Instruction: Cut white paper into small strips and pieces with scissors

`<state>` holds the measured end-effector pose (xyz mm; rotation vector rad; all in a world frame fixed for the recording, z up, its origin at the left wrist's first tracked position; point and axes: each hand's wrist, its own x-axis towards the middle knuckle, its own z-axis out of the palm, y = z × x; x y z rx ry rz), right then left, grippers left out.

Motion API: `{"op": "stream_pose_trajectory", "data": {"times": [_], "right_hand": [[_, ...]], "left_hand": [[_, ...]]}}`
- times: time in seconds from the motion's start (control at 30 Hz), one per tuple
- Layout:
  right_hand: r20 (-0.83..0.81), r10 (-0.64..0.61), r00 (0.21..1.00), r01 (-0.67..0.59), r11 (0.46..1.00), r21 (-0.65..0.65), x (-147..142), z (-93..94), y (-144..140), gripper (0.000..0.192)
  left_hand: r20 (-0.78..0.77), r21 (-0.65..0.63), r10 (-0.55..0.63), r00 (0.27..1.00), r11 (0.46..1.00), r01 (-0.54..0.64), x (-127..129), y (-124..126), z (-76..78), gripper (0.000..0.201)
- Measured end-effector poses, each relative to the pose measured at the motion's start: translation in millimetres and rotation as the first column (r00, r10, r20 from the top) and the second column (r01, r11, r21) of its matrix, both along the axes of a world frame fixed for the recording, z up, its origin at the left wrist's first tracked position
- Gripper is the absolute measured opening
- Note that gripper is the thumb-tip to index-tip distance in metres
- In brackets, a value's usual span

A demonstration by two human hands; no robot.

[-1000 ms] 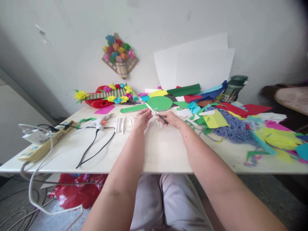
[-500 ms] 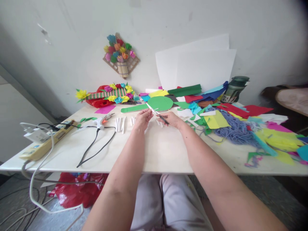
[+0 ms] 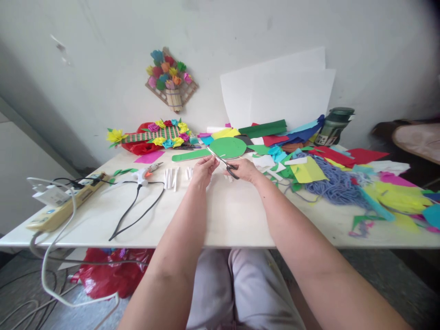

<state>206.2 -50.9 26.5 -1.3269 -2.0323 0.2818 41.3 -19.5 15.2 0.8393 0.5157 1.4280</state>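
Observation:
My right hand [image 3: 243, 169] is closed on the dark handles of a pair of scissors [image 3: 222, 160], whose silvery blades point up and left. Close to the blades, my left hand [image 3: 205, 168] has its fingers pinched together. A thin white piece seems to be in that pinch, but it is too small to make out well. Behind both hands lies a green fan-shaped piece [image 3: 228, 147] with a round end and a long strip. Short white paper rolls [image 3: 171, 178] lie to the left of my left hand, with a few more between and behind my hands.
A hot glue gun [image 3: 142, 176] with a looped black cord and a power strip [image 3: 65, 206] occupy the left. Coloured paper scraps [image 3: 309, 170] and blue yarn [image 3: 333, 185] cover the right. A dark green bottle [image 3: 335, 127] stands at the back right. A flower-decorated piece [image 3: 151, 135] lies back left.
The scissors have turned and opened slightly, so the blades and the handle loops show more. Both hands stay in nearly the same place.

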Motion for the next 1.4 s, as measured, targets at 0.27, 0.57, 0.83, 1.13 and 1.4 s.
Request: {"op": "stream_pose_trajectory", "data": {"times": [0.27,0.57,0.83,1.13,1.4], "right_hand": [[0.092,-0.052,0.994,0.051,0.999,0.015,0,5.3,-5,0.031],[0.197,-0.098,0.975,0.092,0.995,0.037,3,8.9,-8,0.037],[0.232,-0.135,0.963,0.123,0.990,0.066,2,9.3,-10,0.043],[0.252,-0.144,0.957,0.132,0.989,0.065,2,12.4,-12,0.044],[0.249,-0.134,0.959,0.127,0.991,0.044,2,13.0,-12,0.042]], "left_hand": [[-0.016,-0.017,0.016,1.000,1.000,-0.016,0,0,0.3,0.008],[-0.048,0.003,0.011,0.999,1.000,-0.011,0,-1,-0.5,0.009],[-0.067,0.001,0.002,0.998,1.000,-0.002,0,-1,-1.2,0.011],[-0.070,0.005,-0.006,0.998,1.000,0.006,-1,0,-2.9,0.013],[-0.064,-0.006,0.009,0.998,1.000,-0.010,0,0,-3.0,0.010]]}}
